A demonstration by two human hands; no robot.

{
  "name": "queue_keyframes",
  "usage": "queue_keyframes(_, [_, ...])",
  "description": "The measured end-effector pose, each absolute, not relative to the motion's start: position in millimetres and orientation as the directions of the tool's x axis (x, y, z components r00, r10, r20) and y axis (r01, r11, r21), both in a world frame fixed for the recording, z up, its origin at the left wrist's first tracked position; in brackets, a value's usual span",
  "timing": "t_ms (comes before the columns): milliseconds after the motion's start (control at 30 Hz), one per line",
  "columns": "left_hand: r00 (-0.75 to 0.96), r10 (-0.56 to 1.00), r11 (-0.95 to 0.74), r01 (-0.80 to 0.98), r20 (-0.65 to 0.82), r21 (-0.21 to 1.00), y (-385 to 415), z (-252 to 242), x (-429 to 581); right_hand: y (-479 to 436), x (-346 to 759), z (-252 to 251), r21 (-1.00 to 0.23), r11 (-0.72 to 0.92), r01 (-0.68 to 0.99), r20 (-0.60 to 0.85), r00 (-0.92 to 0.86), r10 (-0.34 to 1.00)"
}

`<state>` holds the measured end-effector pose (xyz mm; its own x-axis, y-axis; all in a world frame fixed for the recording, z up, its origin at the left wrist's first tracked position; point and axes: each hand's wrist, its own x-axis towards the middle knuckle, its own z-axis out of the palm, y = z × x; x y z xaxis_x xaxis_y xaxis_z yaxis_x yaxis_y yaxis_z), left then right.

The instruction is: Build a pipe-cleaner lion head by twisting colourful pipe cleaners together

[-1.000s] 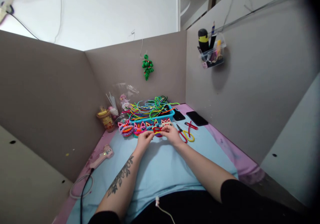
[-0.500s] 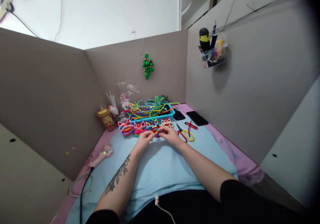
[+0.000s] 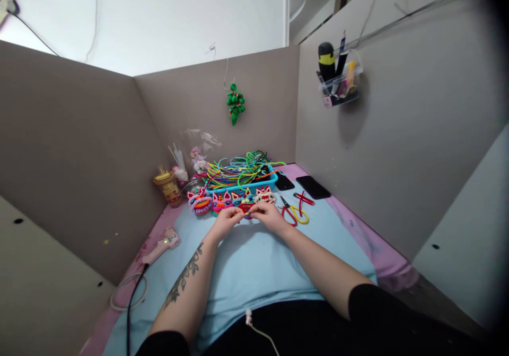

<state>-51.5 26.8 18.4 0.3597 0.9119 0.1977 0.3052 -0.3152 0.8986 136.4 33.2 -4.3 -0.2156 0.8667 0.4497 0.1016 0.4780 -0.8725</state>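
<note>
My left hand [image 3: 224, 222] and right hand [image 3: 268, 215] pinch small red fuzzy pipe-cleaner piece [image 3: 247, 209] from both ends, just before blue plastic basket [image 3: 254, 186]; two-sided grip probably steadies it.

You're sitting in a little craft booth, basically a hobby workstation. Grey partition walls [image 3: 79, 149] box in the tabletop [image 3: 374, 250] on three sides. There's a blue basket [image 3: 254, 185] stuffed with bright pipe cleaners [image 3: 238, 169], a row of finished fuzzy faces [image 3: 201, 203] in front of it, a glue gun [image 3: 161, 245], scissors [image 3: 292, 214], a pen holder [image 3: 338, 85] stuck to the wall and a green ornament [image 3: 236, 103] hanging up.
</note>
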Motion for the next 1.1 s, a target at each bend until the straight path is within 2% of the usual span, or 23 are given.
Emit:
queue_keyframes(200, [0.355, 0.91, -0.338, 0.337, 0.214, 0.878, 25, 19, -51, 34, 136, -6, -0.929, 0.365, -0.066, 0.37, -0.249, 0.895])
queue_keyframes(333, [0.307, 0.889, -0.441, 0.366, 0.341, 0.82, 26, 18, -48, 32, 136, -3, -0.929, 0.367, -0.038, 0.366, -0.221, 0.904])
queue_keyframes(467, [0.139, 0.834, -0.53, 0.471, 0.534, 0.705, 28, 15, -48, 26, 135, 2, -0.914, 0.405, -0.018, 0.402, -0.169, 0.9])
queue_keyframes(533, [0.068, 0.827, -0.506, 0.521, 0.558, 0.687, 27, 12, -47, 23, 133, 3, -0.902, 0.432, -0.005, 0.428, -0.143, 0.892])
queue_keyframes(633, [0.058, 0.838, -0.489, 0.521, 0.542, 0.7, 23, 9, -43, 20, 131, 3, -0.876, 0.479, 0.056, 0.474, -0.091, 0.876])
queue_keyframes(900, [0.023, 0.902, -0.412, 0.339, 0.431, 0.846, 23, 1, -34, 16, 128, -1, -0.687, 0.673, 0.273, 0.685, -0.064, 0.726])
queue_keyframes(1100, [-0.01, 0.894, -0.416, 0.354, 0.448, 0.838, 20, 2, -31, 16, 127, -5, -0.516, 0.767, 0.381, 0.793, -0.127, 0.596])
